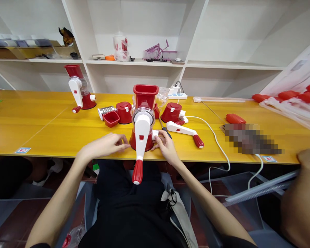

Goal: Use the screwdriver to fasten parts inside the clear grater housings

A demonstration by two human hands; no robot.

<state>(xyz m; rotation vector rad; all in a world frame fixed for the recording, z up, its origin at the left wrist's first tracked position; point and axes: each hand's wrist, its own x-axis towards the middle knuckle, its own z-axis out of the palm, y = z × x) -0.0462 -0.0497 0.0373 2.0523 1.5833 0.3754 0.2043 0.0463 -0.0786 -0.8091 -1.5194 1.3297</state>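
A red and white rotary drum grater (145, 98) stands upright at the table's front edge. Its white crank (142, 128) hangs down toward me, with the red grip past the edge. My right hand (166, 147) has thumb and fingers around the white knob (155, 134) at the right of the grater's base. On the other side, my left hand (111, 143) is open, its fingertips close to the base; I cannot tell whether they touch. Behind lie a drum blade (106, 111), a red food pusher (111, 119) and two red bases (124, 113). A loose crank (181, 129) rests at the right.
Another assembled grater (78, 86) stands back left. A screwdriver (166, 132) lies behind my right hand. A white cable (217, 137) runs from the power strip (177, 96) over the front edge. Red parts in plastic (288, 95) lie far right, near another person's arm (303, 193).
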